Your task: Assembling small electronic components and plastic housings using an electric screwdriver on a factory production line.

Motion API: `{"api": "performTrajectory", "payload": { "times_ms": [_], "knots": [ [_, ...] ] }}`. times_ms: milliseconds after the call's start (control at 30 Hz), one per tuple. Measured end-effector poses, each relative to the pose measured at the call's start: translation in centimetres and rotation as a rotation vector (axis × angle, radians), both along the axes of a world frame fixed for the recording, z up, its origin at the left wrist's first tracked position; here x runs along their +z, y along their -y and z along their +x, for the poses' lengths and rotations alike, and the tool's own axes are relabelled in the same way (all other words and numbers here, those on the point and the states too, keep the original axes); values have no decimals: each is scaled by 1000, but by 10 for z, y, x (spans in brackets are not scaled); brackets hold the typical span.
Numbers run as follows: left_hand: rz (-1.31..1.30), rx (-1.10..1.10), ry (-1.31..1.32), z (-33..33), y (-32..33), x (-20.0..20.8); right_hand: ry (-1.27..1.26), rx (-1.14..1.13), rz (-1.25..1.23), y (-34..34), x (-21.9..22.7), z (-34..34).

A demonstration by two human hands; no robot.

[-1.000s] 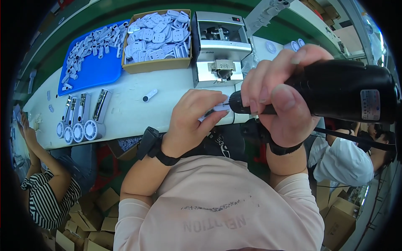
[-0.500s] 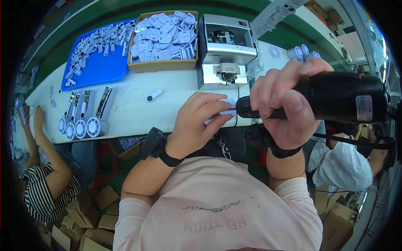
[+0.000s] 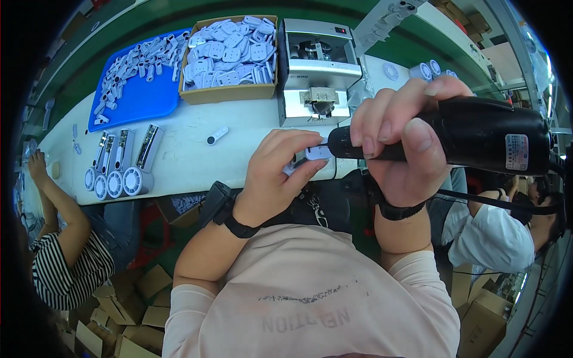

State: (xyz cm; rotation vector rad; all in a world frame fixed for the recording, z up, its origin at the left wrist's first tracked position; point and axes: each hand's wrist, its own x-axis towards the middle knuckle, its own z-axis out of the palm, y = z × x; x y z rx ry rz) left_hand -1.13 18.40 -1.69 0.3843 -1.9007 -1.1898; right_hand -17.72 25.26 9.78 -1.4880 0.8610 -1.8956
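Observation:
My right hand (image 3: 406, 140) is wrapped around a black electric screwdriver (image 3: 486, 134), held level with its tip pointing left. That tip meets a small pale plastic part (image 3: 318, 153), which my left hand (image 3: 285, 161) pinches between thumb and fingers near the table's front edge. Fingers hide much of the part. Left of my left hand, a small white oblong piece (image 3: 218, 135) with dark ends lies alone on the table. A grey screw-feeding machine (image 3: 316, 71) with a metal front block stands just beyond my hands.
A cardboard box (image 3: 230, 94) heaped with pale plastic covers stands at the back, beside a blue tray (image 3: 143, 110) of small pieces. Several white cylinder-ended housings (image 3: 137, 181) stand on the left. Co-workers sit on both sides; a striped sleeve (image 3: 74, 271) shows at left.
The plastic part has turned and dropped slightly in my left fingers, showing more of its face. The screwdriver has shifted a little left. At left, the co-worker's hands have moved.

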Motion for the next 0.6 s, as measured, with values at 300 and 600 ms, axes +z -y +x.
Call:
{"api": "performTrajectory", "payload": {
  "times_ms": [300,600],
  "knots": [
    [142,-1,-59,-4,-5,-2,287,-89,-56,-4,6,9],
    [262,19,-70,-4,-16,-1,157,-4,-82,-18,6,-2]
  ]
}}
